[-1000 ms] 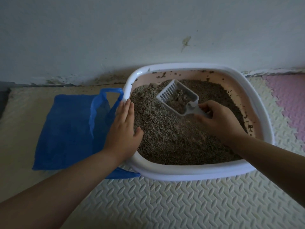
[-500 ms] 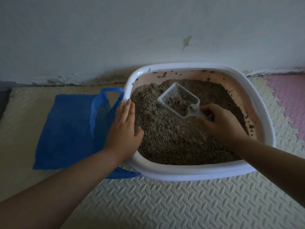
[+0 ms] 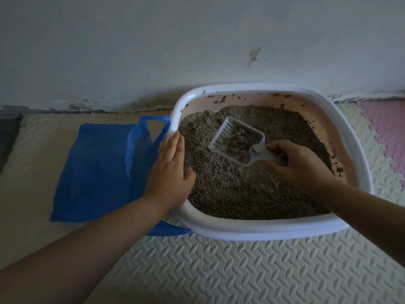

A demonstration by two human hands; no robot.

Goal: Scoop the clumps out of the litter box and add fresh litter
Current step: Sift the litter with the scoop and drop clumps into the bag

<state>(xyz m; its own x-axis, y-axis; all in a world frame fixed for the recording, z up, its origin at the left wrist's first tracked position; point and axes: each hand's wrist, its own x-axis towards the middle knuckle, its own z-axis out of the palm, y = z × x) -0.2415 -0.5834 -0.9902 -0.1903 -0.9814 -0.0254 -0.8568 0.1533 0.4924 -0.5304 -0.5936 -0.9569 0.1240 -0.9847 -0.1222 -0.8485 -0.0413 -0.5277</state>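
A white-rimmed litter box (image 3: 258, 230) with a pink inner wall stands against the wall, filled with grey-brown litter (image 3: 230, 189). My right hand (image 3: 300, 165) grips the handle of a white slotted scoop (image 3: 235, 140), which is held above the litter with a grey clump lying in its bowl. My left hand (image 3: 168, 174) rests flat on the box's left rim, fingers straight, thumb inside over the litter. A blue plastic bag (image 3: 96, 170) lies flat on the floor just left of the box, its handles toward the rim.
The floor is covered with cream textured foam mat (image 3: 252, 270), with a pink mat tile (image 3: 385, 130) at the right. A stained white wall (image 3: 197, 44) rises directly behind the box. A dark edge (image 3: 8, 137) shows at the far left.
The scoop has tilted and shifted slightly over the litter while loose grains sift out, leaving a clump in it. My left hand has stayed on the rim.
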